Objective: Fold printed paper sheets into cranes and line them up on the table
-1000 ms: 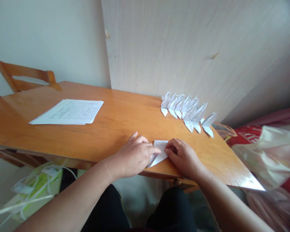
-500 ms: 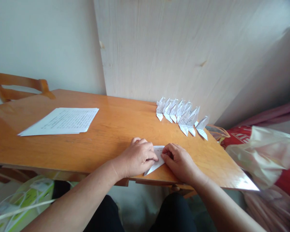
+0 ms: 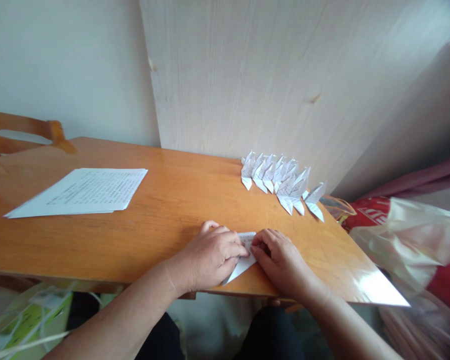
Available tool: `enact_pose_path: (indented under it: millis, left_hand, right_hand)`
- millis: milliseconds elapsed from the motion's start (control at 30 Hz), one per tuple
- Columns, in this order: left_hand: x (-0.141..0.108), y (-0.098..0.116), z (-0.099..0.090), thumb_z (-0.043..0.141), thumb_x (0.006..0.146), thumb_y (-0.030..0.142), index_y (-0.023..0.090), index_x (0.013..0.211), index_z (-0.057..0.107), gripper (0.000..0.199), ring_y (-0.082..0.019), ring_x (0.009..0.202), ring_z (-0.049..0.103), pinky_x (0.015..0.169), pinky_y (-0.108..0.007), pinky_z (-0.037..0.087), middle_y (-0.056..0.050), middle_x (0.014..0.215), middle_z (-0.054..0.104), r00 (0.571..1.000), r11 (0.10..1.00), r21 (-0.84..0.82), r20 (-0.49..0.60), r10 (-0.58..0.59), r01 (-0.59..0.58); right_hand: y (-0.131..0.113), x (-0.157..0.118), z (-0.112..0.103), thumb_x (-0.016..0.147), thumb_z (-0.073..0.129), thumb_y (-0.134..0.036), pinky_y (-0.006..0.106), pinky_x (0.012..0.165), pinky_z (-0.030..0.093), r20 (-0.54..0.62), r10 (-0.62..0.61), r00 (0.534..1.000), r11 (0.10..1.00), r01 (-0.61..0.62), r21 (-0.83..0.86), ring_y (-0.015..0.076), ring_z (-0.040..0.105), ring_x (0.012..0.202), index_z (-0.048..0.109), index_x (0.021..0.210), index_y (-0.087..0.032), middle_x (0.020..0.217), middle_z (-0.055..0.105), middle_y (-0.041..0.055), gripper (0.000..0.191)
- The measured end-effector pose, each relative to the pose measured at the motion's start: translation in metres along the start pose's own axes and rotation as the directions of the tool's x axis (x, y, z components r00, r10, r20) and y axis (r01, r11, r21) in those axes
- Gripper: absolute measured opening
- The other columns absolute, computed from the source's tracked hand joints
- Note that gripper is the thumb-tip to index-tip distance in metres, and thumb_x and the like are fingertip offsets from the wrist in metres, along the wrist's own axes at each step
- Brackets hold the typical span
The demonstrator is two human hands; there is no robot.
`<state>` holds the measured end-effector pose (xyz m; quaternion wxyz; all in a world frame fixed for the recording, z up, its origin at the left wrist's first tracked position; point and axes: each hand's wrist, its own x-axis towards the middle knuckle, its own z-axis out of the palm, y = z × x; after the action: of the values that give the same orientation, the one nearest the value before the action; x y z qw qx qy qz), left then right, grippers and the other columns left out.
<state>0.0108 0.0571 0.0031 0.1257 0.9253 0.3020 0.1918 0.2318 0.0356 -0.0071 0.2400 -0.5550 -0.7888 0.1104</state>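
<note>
A small folded sheet of printed paper (image 3: 243, 267) lies at the table's front edge, its lower end narrowing to a point. My left hand (image 3: 217, 257) rests over its left side, fingertips pressing on the paper. At the right edge, my right hand (image 3: 279, 257) pinches the paper between thumb and curled fingers. Both hands partly cover the sheet. Beyond them, several folded paper figures (image 3: 287, 187) with upright pointed flaps stand in rows.
A stack of printed sheets (image 3: 93, 192) lies on the left of the wooden table (image 3: 165, 200). A wooden chair (image 3: 22, 127) stands behind it at the far left. Plastic bags (image 3: 408, 230) crowd the table's right side. A pale board (image 3: 240, 75) rises along the back.
The view has shifted slightly, so the table and sheets sit a little differently in the picture. My left fingertips have slid slightly closer to my right hand on the paper.
</note>
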Motion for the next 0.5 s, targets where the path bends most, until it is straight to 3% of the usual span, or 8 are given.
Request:
enact_pose_path:
  millis: [500]
  left_hand:
    - [0.0010, 0.0029, -0.0068, 0.049, 0.099, 0.024, 0.028, 0.099, 0.071, 0.022, -0.020, 0.096, 0.058, 0.099, -0.042, 0.031, -0.001, 0.098, 0.069, 0.999, 1.000, -0.014, 0.031, -0.018, 0.018]
  right_hand:
    - [-0.0006, -0.0007, -0.0012, 0.094, 0.054, -0.019, 0.033, 0.074, 0.038, 0.007, -0.022, 1.000, 1.000, 0.022, -0.019, 0.0216, 0.057, 0.081, 0.058, 0.088, -0.023, 0.085, 0.065, 0.0033, 0.008]
